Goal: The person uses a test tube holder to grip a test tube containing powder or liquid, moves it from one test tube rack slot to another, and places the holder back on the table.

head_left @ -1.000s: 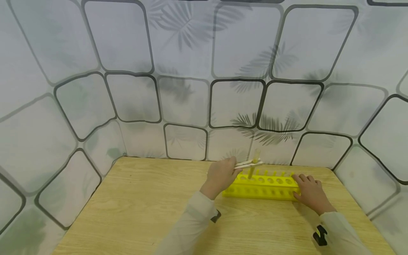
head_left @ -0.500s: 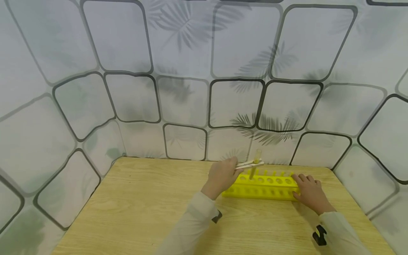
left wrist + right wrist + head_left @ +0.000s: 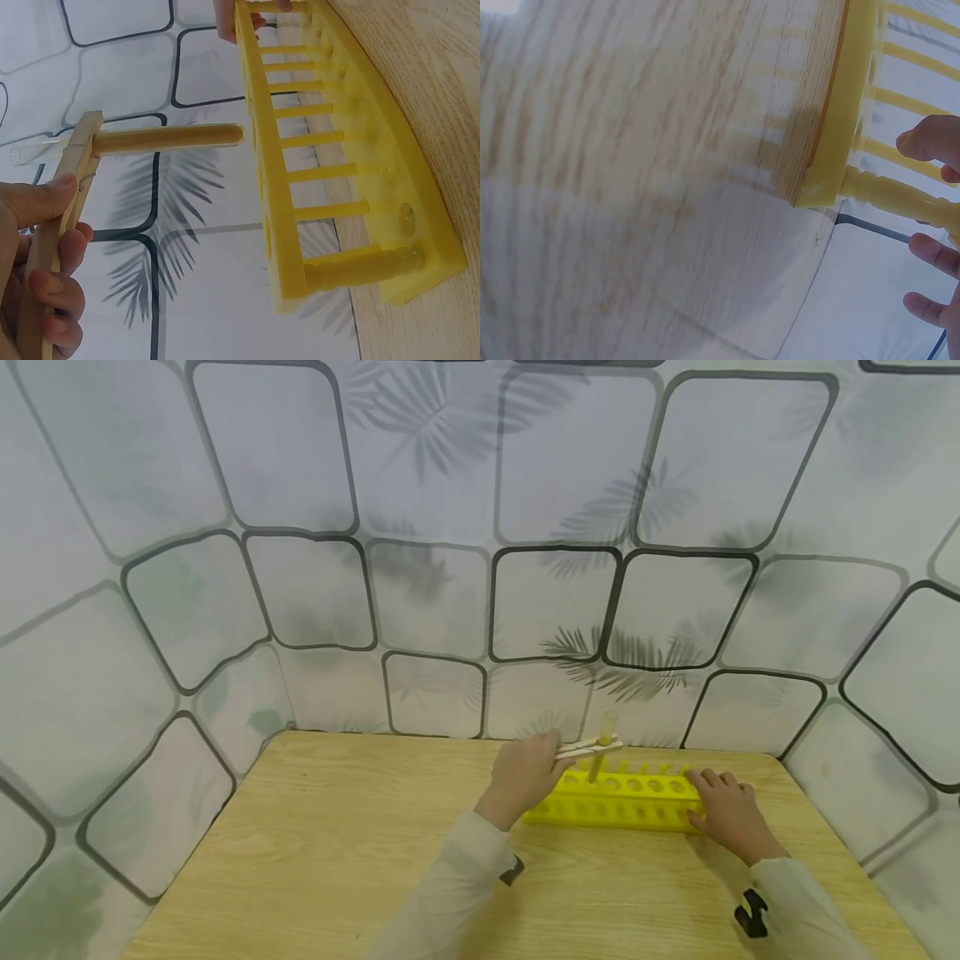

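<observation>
My left hand (image 3: pixel 522 777) grips a wooden test tube holder (image 3: pixel 82 146), its fingers curled round the handle. Clamped in the holder's jaws is a glass test tube (image 3: pixel 169 140) with yellow-brown liquid in its lower part. Slightly tilted in the head view, the tube hangs over a yellow test tube rack (image 3: pixel 615 812). The left wrist view shows its rounded bottom right at the rack's top plate, outside the holes. At the rack's right end, my right hand (image 3: pixel 731 814) holds it, thumb in front and fingers over the top.
The rack stands on a wood-grain table (image 3: pixel 337 843) near its back edge. Patterned white curtain walls (image 3: pixel 435 602) with grey outlines and leaf prints rise behind the table and at both sides. A row of yellow pegs (image 3: pixel 643 768) stands along the rack's back.
My left hand has shifted a touch to the right, carrying the holder and test tube with it. The right hand and the rack stay put.
</observation>
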A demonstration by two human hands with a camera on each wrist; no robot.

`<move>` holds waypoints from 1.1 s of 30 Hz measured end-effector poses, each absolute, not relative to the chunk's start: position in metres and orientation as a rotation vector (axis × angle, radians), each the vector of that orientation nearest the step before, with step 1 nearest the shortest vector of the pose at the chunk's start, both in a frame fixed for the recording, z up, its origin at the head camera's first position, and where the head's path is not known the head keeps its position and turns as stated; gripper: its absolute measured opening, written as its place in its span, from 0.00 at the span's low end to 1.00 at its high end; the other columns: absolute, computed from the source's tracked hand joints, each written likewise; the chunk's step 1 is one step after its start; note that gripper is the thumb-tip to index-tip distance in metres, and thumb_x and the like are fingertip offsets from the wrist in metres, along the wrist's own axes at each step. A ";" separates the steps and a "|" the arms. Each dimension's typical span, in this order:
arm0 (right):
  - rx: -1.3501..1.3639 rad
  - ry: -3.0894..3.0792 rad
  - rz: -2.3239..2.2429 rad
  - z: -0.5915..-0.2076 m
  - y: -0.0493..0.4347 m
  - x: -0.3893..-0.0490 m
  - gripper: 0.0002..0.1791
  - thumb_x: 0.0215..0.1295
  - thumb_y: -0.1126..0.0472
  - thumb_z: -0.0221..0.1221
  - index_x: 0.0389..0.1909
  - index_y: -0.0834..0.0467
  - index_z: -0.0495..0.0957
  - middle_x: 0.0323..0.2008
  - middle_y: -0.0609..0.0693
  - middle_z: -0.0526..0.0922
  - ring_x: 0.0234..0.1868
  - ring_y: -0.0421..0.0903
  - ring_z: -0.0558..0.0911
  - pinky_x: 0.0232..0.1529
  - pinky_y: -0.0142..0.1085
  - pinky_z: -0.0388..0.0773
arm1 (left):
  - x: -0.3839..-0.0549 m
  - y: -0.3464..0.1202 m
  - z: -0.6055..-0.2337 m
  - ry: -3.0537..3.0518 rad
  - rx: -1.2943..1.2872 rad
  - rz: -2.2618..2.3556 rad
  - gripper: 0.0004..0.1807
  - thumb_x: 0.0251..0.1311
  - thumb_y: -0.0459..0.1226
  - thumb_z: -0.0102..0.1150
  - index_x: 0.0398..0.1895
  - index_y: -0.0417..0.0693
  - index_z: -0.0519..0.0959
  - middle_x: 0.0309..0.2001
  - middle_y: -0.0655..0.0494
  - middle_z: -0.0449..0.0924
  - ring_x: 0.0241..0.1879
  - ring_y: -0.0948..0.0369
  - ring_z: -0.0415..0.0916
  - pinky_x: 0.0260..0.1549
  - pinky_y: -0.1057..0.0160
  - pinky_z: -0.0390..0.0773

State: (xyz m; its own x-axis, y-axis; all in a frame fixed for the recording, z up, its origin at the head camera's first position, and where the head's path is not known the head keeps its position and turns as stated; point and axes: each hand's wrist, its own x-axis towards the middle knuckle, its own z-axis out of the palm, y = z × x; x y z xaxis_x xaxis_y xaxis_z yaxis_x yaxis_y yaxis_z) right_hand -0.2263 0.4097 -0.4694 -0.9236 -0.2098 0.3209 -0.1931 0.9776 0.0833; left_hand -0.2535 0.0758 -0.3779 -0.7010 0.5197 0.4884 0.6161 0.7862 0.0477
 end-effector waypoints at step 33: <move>0.311 -2.772 -0.072 -0.472 0.413 -0.228 0.34 0.44 0.57 0.72 0.53 0.61 0.69 0.40 0.60 0.75 0.40 0.61 0.73 0.36 0.61 0.69 | -0.255 0.083 -0.380 -2.518 -0.870 -0.303 0.17 0.63 0.52 0.53 0.26 0.51 0.68 0.14 0.64 0.57 0.11 0.68 0.48 0.09 0.74 0.47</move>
